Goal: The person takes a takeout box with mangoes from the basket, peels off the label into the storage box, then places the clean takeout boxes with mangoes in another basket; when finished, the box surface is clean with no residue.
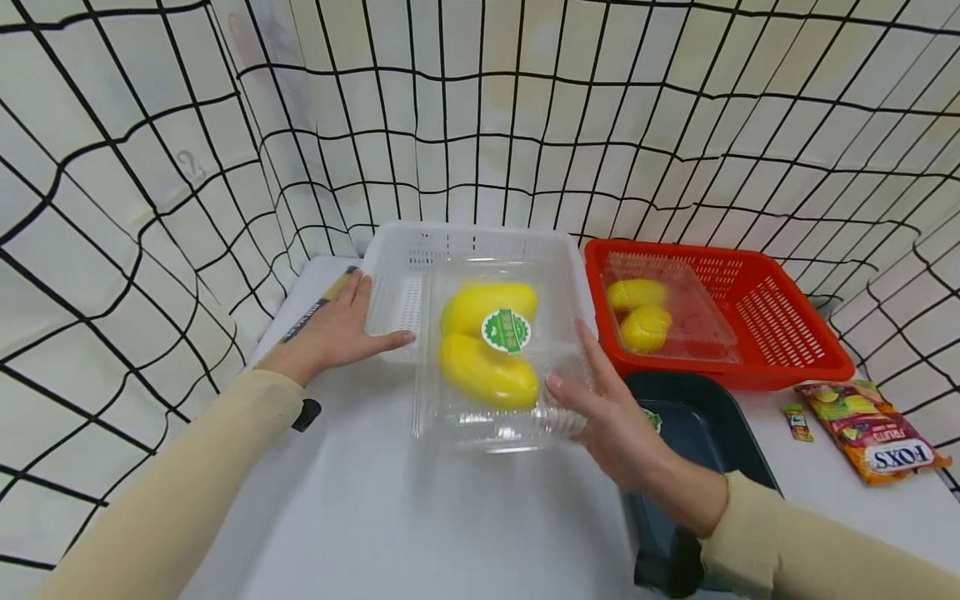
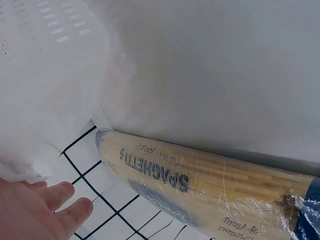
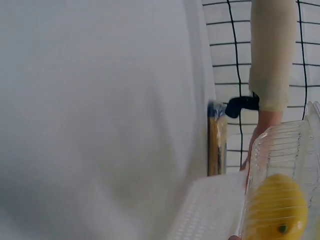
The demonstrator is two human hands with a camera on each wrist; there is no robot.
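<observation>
My right hand grips the right side of a clear plastic clamshell box, thumb on top. Inside it lie two yellow mangoes, with a round green-and-white label on the lid. The box is tilted, overlapping the white basket in the head view; its ribbed side and a mango show in the right wrist view. My left hand is at the basket's left front corner, fingers straight along the outside, thumb stretched to the right. Just beyond those fingers lies a spaghetti packet.
A red basket at right holds another clear box with yellow fruit. In front of it stands a dark tray, partly behind my right arm. A Fox's candy bag and a small sachet lie far right. Black netting surrounds the table.
</observation>
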